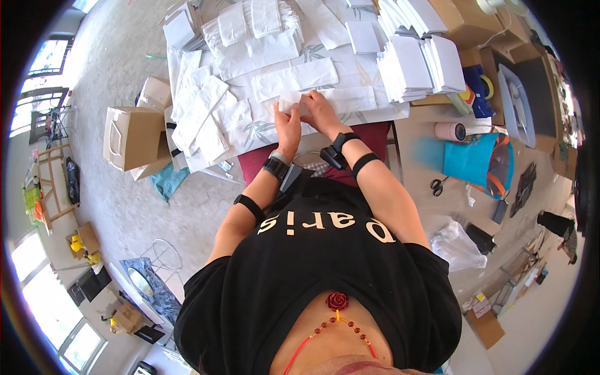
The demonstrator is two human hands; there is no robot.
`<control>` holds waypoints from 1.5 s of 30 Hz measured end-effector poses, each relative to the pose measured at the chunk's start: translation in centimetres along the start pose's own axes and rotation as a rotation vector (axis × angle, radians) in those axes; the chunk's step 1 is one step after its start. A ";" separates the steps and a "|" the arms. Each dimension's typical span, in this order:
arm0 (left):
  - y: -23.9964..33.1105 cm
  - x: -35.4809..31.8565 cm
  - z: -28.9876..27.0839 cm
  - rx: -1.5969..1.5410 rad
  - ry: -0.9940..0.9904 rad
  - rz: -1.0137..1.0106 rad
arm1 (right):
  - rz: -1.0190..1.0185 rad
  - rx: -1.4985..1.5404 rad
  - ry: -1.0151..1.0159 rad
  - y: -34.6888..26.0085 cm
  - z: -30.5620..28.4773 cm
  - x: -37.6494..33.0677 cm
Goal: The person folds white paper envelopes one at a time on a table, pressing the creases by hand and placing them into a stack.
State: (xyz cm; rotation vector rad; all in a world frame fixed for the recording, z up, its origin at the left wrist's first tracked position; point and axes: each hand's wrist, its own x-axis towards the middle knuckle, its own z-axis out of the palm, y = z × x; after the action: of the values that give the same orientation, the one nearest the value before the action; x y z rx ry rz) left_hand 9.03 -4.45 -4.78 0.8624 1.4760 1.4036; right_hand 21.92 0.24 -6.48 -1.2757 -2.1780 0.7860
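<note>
At the near edge of a table with a leaf-patterned cover (257, 132), one person working, both hands together. Left hand (288, 130): fingers nearly closed, thumb and fingertips drawn in on a small white piece (289, 98), pale and thin-looking. Right hand (321, 112): fingers bent inward, tips close to the left hand's, just beside the same piece; from where I stand, cannot tell whether they pinch it. The piece stands out above the cover, between the hands. Just right of the right hand, a flat white strip (356, 98) lies lengthwise; beyond the hands, another, a long white sleeve (295, 78). Left of the hands, loose white sleeves (209, 115) overlap at angles. Far side: a layered white pile (256, 53). To the right, thick white stacks (406, 67) near the table's edge.
</note>
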 end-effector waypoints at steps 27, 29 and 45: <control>-0.1 0.3 -3.0 0.530 -0.073 0.334 | 0.364 0.064 0.321 2.4 -2.7 -1.4; 0.0 0.0 -2.9 0.789 -0.205 0.528 | 0.373 0.064 0.315 2.6 -2.6 -1.3; -1.4 0.2 -3.0 1.270 -0.536 0.621 | 0.080 -0.131 0.345 0.2 -3.7 -1.5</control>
State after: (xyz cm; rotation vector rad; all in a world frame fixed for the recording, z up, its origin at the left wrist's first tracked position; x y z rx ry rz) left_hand 6.34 -5.55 -6.33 2.4029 1.6264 0.3241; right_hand 25.12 -0.13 -4.17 -1.4505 -1.9348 0.4190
